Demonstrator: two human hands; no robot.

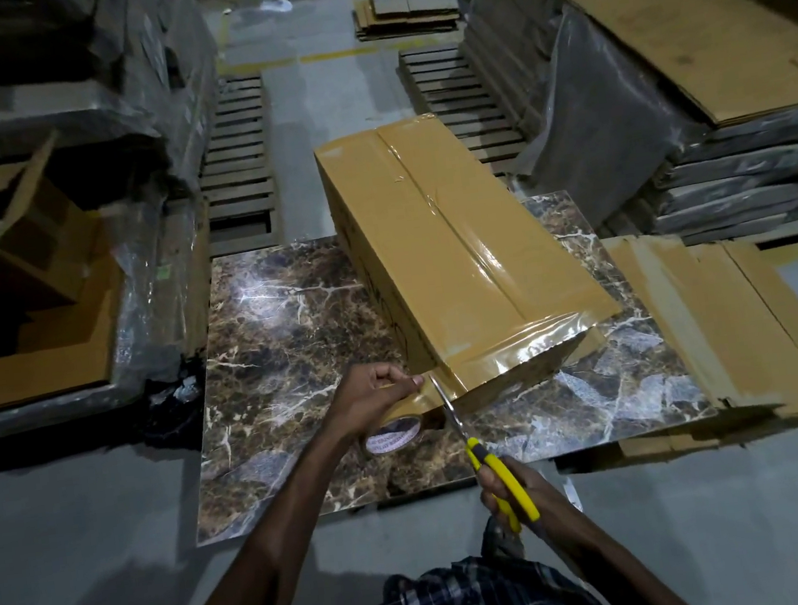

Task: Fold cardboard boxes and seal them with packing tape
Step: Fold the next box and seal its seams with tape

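Cardboard box (456, 255) lies taped shut; scissors (487, 462) touch tape (427, 395).

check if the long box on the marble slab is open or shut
Shut: the cardboard box has flat flaps, glossy tape along the seam and near end.

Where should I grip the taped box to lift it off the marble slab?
Probably by its two long sides at mid-length, one hand from each side. The box is long and lies flat on the marble slab, so the middle should balance; the glossy tape on top looks slick. Free both first: the left hand holds the tape roll, the right hand the scissors.
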